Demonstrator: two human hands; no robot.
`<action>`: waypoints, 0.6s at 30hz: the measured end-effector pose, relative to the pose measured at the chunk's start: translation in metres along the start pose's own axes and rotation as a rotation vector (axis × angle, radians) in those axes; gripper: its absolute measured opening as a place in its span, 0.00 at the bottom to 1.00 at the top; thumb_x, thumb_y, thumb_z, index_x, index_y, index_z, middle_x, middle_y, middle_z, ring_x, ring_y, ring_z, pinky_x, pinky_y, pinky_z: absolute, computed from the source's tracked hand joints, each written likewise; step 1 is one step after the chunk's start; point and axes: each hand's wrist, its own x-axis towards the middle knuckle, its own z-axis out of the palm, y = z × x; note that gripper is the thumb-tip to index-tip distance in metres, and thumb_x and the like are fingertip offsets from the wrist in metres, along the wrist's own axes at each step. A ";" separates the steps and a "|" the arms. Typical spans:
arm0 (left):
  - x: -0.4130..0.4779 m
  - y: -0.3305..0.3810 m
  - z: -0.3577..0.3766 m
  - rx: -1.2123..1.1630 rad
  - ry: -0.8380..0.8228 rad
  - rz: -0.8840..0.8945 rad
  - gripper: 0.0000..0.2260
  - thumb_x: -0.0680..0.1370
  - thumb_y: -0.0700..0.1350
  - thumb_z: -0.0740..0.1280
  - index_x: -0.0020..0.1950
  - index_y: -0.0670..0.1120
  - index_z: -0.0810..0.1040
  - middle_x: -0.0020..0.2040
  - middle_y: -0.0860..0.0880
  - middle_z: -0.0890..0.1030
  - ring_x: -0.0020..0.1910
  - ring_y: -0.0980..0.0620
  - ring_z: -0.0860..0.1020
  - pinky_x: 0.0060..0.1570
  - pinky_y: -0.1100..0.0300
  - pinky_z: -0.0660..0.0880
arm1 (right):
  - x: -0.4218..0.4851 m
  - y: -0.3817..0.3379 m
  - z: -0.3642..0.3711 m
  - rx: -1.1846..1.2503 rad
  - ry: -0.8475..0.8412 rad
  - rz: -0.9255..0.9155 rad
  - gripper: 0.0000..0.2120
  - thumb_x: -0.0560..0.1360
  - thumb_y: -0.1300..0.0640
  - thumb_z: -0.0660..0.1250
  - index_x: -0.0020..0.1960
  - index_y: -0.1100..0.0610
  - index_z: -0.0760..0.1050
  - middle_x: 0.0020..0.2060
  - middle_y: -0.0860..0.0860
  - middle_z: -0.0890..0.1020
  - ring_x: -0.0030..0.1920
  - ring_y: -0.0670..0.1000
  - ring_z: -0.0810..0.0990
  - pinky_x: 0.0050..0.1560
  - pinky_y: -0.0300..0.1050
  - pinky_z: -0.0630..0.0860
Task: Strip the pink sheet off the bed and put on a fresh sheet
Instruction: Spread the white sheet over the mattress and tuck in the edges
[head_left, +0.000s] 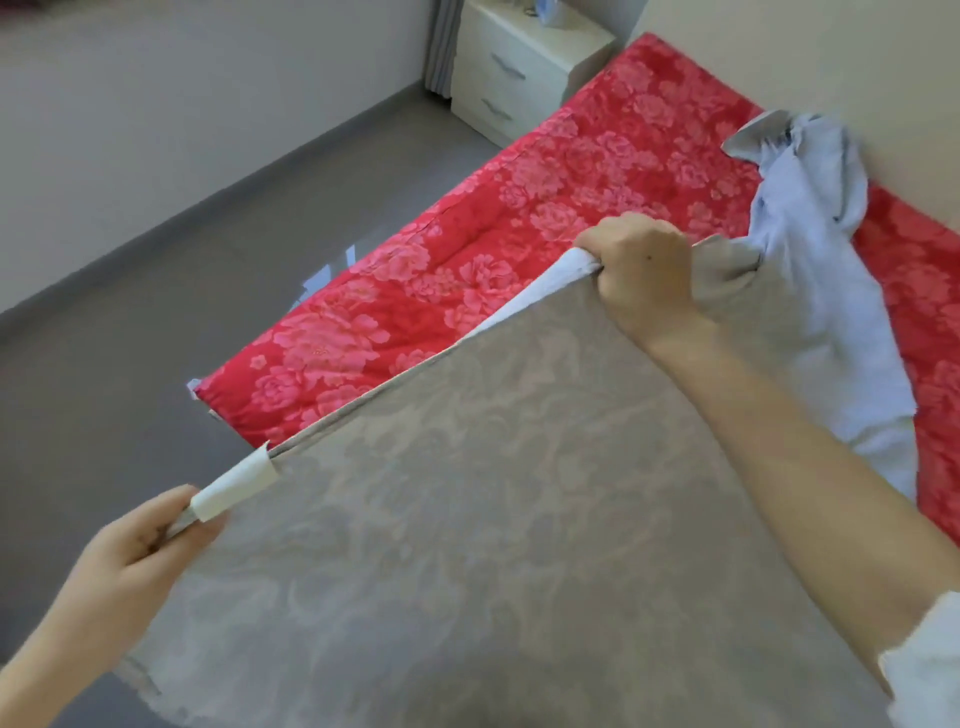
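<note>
A grey-beige patterned sheet (493, 519) is stretched taut between my hands above the bed. My left hand (140, 551) pinches its near edge by a white label at the lower left. Higher up, my right hand (644, 275) grips a bunched part of the same edge. The sheet's pale blue-grey underside (810, 291) trails in a crumpled heap toward the wall on the right. Under it lies a red and pink floral quilted cover (467, 249) spread over the bed.
A white two-drawer nightstand (519, 67) stands at the head of the bed beside a grey curtain (441, 47). Grey floor (156, 312) runs along the bed's left side. A beige wall (831, 62) borders the bed on the right.
</note>
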 end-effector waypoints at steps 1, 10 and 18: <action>-0.002 -0.023 -0.013 -0.031 0.011 -0.050 0.07 0.74 0.49 0.71 0.41 0.47 0.78 0.31 0.46 0.69 0.32 0.53 0.68 0.24 0.52 0.62 | 0.005 -0.022 0.000 0.006 0.088 -0.015 0.07 0.63 0.62 0.60 0.33 0.59 0.77 0.29 0.55 0.77 0.33 0.58 0.76 0.30 0.43 0.63; 0.060 -0.208 -0.059 0.486 0.171 -0.532 0.14 0.76 0.51 0.66 0.35 0.45 0.73 0.32 0.43 0.77 0.35 0.42 0.76 0.35 0.52 0.73 | -0.048 -0.176 0.146 0.384 -0.675 0.039 0.14 0.69 0.74 0.60 0.51 0.65 0.77 0.50 0.60 0.78 0.52 0.62 0.75 0.40 0.49 0.68; 0.149 -0.165 0.006 0.832 -0.074 -0.463 0.02 0.74 0.42 0.63 0.42 0.45 0.74 0.42 0.44 0.80 0.40 0.43 0.75 0.37 0.57 0.69 | -0.113 -0.128 0.151 0.425 -0.990 0.513 0.15 0.78 0.61 0.58 0.63 0.58 0.75 0.61 0.56 0.78 0.61 0.58 0.74 0.58 0.47 0.71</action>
